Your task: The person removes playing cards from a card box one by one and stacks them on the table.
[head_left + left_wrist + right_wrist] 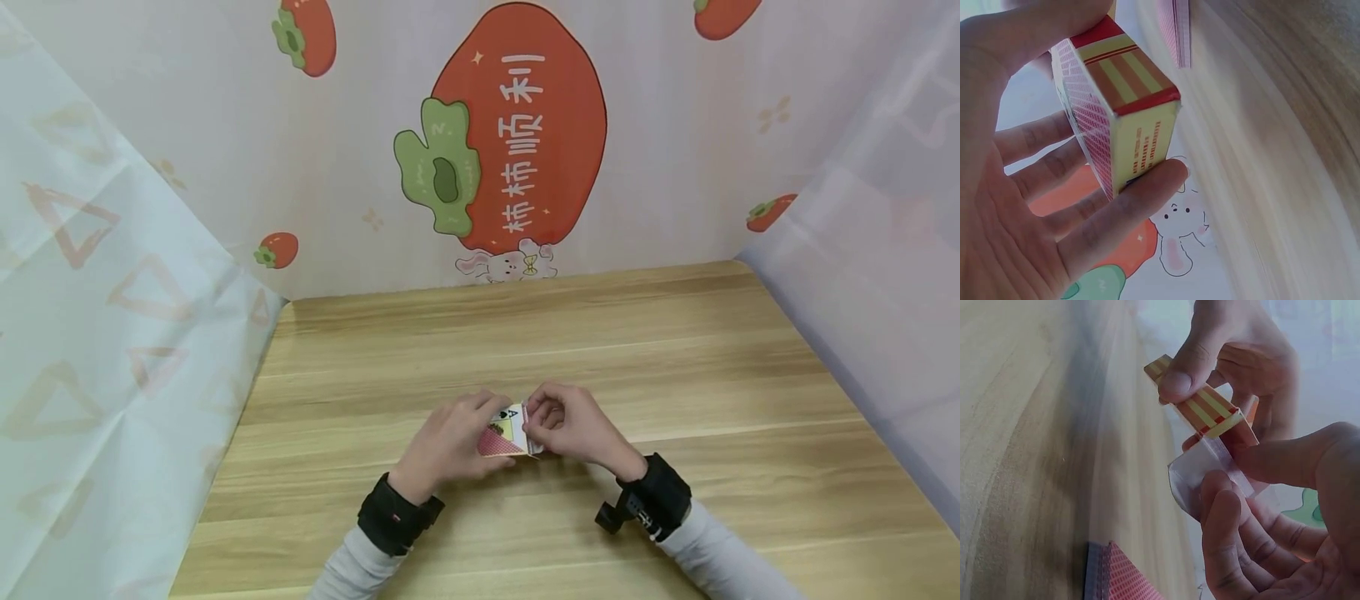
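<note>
Cloth-walled booth [360, 167], wooden tabletop [637, 358]

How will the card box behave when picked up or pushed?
Probably fairly stiff: the card box keeps straight edges in the left hand's grip. Its pale flap likely bends easily, since it looks thin where the right hand touches it. Pushed, the box should slide rather than roll, given its flat faces and square corners.

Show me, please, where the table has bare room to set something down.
The tabletop is bare beyond the card box, up to the printed backdrop; between the left hand and left side cloth; and between the right hand and right side cloth. It is crowded at the box, where both hands meet, with a red-patterned stack nearby.
</note>
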Tool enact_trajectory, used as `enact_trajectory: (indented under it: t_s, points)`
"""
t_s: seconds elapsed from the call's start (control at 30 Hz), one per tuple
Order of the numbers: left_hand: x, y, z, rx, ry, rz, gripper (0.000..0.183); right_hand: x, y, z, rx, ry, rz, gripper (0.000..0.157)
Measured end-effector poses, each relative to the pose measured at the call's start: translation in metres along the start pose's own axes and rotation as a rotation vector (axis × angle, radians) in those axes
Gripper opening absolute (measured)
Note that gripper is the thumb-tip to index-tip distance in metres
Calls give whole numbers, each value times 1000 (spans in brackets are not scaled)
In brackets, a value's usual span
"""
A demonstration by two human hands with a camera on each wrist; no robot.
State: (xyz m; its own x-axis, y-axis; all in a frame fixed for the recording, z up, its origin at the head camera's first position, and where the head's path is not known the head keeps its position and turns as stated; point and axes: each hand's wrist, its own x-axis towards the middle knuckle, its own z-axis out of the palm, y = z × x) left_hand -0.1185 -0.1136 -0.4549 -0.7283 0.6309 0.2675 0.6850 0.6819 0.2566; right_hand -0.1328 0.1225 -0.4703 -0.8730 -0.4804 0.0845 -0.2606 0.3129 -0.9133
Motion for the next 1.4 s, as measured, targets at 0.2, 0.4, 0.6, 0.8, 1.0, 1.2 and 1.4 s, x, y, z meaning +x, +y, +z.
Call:
enact_trajectory:
  t_s: [0.2,0.4,0.6,0.8,1.0,1.2,1.4]
  points:
    - [-1,1,3,22,-2,9,69,0,-1,3,-1,17,23,16]
    - [-2,-1,2,25,-23,-26,71,1,2,-1,24,-4,52,14]
    - [-4,-5,-2,0,-39,-70,72,0,1,-10,83,-16,132,18]
    - [-6,-10,-6,-15,-49,-114,76,0,0,-21,88,-16,152,19]
    - [-9,-16,-9,-34,-24,-141,79,0,2,-38,194,-65,151,18]
    - [-9,-21,-12,-36,-12,-155,78,1,5,-56,250,-61,148,16]
    - [-7,-23,-14,-28,-9,-157,77,4,13,-70,134,5,149,13]
